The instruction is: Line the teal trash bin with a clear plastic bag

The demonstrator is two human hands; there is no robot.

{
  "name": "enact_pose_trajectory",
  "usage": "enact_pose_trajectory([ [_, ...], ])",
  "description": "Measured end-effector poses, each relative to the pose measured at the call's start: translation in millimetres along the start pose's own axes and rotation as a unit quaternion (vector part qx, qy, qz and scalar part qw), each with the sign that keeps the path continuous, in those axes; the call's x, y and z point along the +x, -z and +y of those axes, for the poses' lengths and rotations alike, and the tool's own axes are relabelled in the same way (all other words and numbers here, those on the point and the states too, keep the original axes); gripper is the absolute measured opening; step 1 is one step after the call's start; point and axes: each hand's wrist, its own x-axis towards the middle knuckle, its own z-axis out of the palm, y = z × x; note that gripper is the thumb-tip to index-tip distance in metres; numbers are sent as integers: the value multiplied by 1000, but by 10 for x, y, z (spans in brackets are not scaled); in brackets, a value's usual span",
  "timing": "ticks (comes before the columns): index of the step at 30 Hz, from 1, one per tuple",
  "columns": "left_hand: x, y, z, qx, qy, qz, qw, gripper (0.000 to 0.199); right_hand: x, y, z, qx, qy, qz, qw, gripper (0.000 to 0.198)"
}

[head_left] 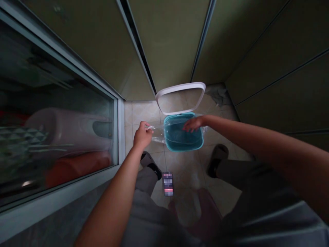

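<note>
A teal trash bin stands on the floor between my feet, with its white rim frame tipped up at the far side. A clear plastic bag lies over the bin's mouth and stretches out past its left side. My left hand is closed in a pinch on the gathered edge of this bag, left of the bin. Over the bin's right part is my right hand, fingers apart and pointing down into the opening. Whether its fingertips touch the bag is hard to see.
Cabinet doors rise behind the bin, and a glass door is on the left. A small blurred-out dark object and a pinkish plastic piece are below the bin. A grey crumpled cloth-like thing lies in the far corner.
</note>
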Motion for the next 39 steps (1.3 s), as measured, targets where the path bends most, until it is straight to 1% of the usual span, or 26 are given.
enact_pose_trajectory([
  [1,-23,15,24,35,-13,29,999,28,-145,183,21,-16,-18,26,999,28],
  [2,-55,21,57,79,-33,63,994,28,-294,347,36,-46,-37,92,994,28],
  [3,-95,16,95,128,-58,97,985,28,-447,477,45,-81,-54,169,981,29],
  [4,-142,-3,136,176,-88,122,973,28,-600,562,49,-115,-64,250,959,31],
  [5,-192,-37,175,216,-122,133,960,28,-751,595,52,-143,-66,316,936,32],
  [6,-242,-84,207,245,-158,124,948,28,-894,573,60,-164,-58,357,918,34],
  [7,-289,-142,227,263,-196,95,940,29,-1025,501,76,-180,-44,376,908,34],
  [8,-329,-208,234,271,-231,54,933,31,-1139,389,103,-192,-24,374,907,34],
  [10,-385,-345,203,278,-280,-30,919,34,-1298,94,196,-216,17,339,915,34],
  [12,-407,-461,129,287,-290,-87,909,38,-1360,-205,331,-232,46,290,927,38],
  [14,-406,-539,45,302,-276,-111,906,40,-1339,-427,478,-235,51,253,937,48],
  [16,-394,-585,-16,310,-256,-116,908,38,-1267,-547,606,-228,33,238,944,53],
  [19,-368,-627,-45,300,-226,-113,920,33,-1142,-580,720,-204,8,228,952,46],
  [22,-331,-648,-36,266,-192,-109,938,29,-1067,-541,761,-193,10,214,958,30],
  [24,-304,-643,-41,252,-181,-106,945,25,-1060,-517,777,-196,14,211,957,18],
  [27,-278,-609,-94,253,-202,-101,941,13,-1104,-512,810,-191,29,202,960,12],
  [29,-280,-580,-155,245,-224,-100,938,11,-1154,-536,837,-175,41,183,966,10],
  [33,-335,-540,-299,204,-235,-115,943,24,-1241,-632,898,-154,53,137,977,6],
  [34,-354,-536,-333,201,-240,-122,942,23,-1250,-658,916,-153,55,126,979,5],
  [37,-410,-538,-427,218,-280,-150,923,11,-1239,-726,970,-150,50,101,982,4],
  [39,-432,-557,-482,236,-304,-166,908,13,-1204,-756,996,-153,39,87,984,4],
])
